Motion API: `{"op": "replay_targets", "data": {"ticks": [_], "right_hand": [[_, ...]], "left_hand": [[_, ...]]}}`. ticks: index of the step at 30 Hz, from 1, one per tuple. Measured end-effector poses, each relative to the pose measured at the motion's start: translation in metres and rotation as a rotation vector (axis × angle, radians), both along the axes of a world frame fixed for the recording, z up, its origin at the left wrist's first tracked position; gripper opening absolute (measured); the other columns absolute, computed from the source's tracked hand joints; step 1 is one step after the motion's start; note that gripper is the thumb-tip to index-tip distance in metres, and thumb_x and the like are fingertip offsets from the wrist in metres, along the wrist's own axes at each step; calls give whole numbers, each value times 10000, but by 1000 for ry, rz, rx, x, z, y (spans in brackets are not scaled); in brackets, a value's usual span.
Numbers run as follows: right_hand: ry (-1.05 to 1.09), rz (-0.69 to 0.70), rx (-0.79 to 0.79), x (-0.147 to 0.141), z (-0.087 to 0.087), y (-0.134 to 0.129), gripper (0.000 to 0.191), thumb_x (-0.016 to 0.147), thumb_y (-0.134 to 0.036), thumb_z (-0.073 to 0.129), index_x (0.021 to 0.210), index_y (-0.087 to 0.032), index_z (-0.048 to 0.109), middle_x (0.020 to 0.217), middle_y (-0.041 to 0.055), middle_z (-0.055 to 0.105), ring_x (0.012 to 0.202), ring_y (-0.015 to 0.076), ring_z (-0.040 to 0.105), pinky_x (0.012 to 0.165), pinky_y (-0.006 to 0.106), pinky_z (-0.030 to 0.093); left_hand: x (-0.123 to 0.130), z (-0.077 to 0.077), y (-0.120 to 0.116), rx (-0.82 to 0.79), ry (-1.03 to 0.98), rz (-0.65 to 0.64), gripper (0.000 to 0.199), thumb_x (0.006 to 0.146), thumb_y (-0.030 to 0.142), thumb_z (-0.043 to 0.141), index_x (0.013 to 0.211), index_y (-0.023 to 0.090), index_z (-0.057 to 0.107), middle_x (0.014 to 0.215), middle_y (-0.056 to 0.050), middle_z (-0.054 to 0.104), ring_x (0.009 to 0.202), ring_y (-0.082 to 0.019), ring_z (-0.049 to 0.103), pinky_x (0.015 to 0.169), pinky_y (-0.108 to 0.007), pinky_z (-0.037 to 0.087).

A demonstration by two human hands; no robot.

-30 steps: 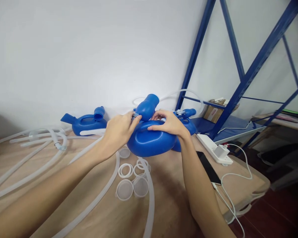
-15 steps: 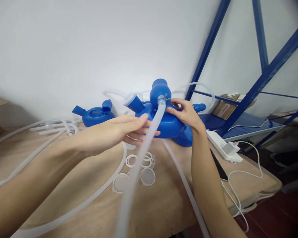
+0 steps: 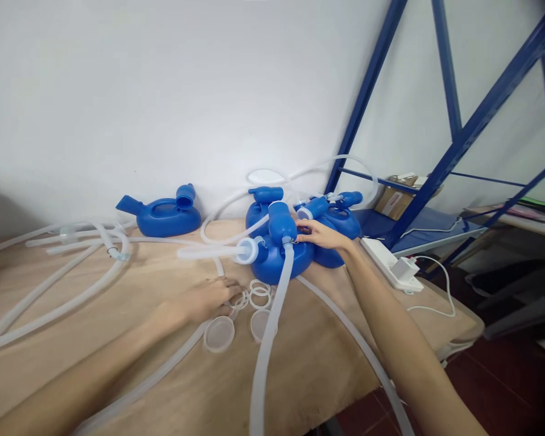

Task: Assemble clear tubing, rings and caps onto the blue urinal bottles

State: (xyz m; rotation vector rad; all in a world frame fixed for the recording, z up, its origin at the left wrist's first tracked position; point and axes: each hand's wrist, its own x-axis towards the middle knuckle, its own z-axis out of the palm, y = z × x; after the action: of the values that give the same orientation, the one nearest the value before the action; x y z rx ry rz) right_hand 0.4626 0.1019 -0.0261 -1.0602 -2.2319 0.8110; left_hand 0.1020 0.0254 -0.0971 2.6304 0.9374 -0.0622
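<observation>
My right hand (image 3: 321, 234) grips the side of a blue urinal bottle (image 3: 279, 263) on the table, its fingertips at the rounded blue connector (image 3: 282, 223). From that connector a clear white hose (image 3: 277, 315) runs down toward me. A second opening of the bottle, with a pale rim (image 3: 246, 250), faces left. My left hand (image 3: 215, 297) is low over the table, its fingers curled down beside several clear rings (image 3: 260, 295). What its fingertips hold, if anything, is hidden. A round clear cap (image 3: 219, 333) lies just below that hand, and another cap (image 3: 260, 324) is partly behind the hose.
Another blue bottle (image 3: 169, 218) stands at the left by the wall, near loose hoses (image 3: 79, 290). More blue bottles (image 3: 343, 221) stand behind my right hand. A white power strip (image 3: 388, 263) lies at the table's right edge, beside a blue metal rack (image 3: 367, 91).
The bottle has come down onto the table, with my right hand still at it. My left hand has left the bottle and hose and moved down to the rings and caps.
</observation>
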Motion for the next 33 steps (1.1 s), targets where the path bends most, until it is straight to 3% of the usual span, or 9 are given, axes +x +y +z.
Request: {"op": "replay_targets", "data": {"ticks": [4,8,11,13,16,21,25,28,33], "right_hand": [[-14,-45,-38,-7,-1,9,473,824,-516,762,1196,-225,766,1257,72,756,1254,341,637,1150,529,453],[124,-187,-85,-22,15,3,633,846,-469,762,1421,-233,641,1334,105,727,1286,318,637,1147,474,470],[219,-303,-255,-38,32,-12,711,975,-630,555,1545,-208,512,1413,162,684,1327,343,624,1134,488,480],[140,-341,-289,-51,41,-21,812,945,-747,510,1563,-221,494,1515,164,608,1383,375,582,1155,510,463],[-67,-356,-136,-71,49,-26,939,769,-755,747,1544,-273,522,1633,122,483,1484,412,470,1234,539,375],[-202,-306,-73,-88,51,-14,935,677,-457,897,1525,-306,532,1563,112,557,1470,403,485,1188,540,431],[-174,-250,-157,-88,54,-3,901,663,-325,874,1506,-339,556,1464,86,641,1466,372,495,1124,485,506],[-152,-235,-192,-88,55,1,907,604,-332,903,1462,-353,609,1440,58,664,1444,376,518,1108,467,529],[-73,-386,-169,-91,48,6,865,680,-424,837,1494,-305,571,1494,82,614,1414,368,537,1121,476,499]], "left_hand": [[-2,11,4,42,-32,33,424,956,379,585,1343,215,637,1388,-144,642,1251,-361,627,1042,-488,511],[-8,20,0,52,-97,109,495,1008,483,510,1443,255,575,1488,-130,580,1328,-353,570,1101,-477,460],[-9,30,-8,-43,-179,129,540,1034,553,444,1487,274,531,1474,-104,599,1288,-316,597,1068,-420,478],[-8,37,-12,-85,-190,125,534,1037,589,414,1442,279,572,1425,-92,639,1230,-307,628,1013,-400,500],[-4,43,-15,-87,-226,122,512,1009,605,474,1367,275,632,1324,-79,691,1133,-291,653,954,-377,507],[2,38,-7,-164,-398,201,532,994,646,469,1215,228,714,1090,-61,743,923,-239,659,840,-348,520],[-3,27,5,-171,-526,294,572,979,665,484,1283,221,679,1202,-82,739,972,-244,671,888,-368,533],[-10,22,10,-143,-464,374,616,945,711,507,1283,223,675,1208,-85,742,990,-253,678,892,-368,537],[-6,26,-5,-183,-182,253,659,943,681,527,1382,203,643,1293,-147,720,1175,-328,668,1003,-439,522]]}}
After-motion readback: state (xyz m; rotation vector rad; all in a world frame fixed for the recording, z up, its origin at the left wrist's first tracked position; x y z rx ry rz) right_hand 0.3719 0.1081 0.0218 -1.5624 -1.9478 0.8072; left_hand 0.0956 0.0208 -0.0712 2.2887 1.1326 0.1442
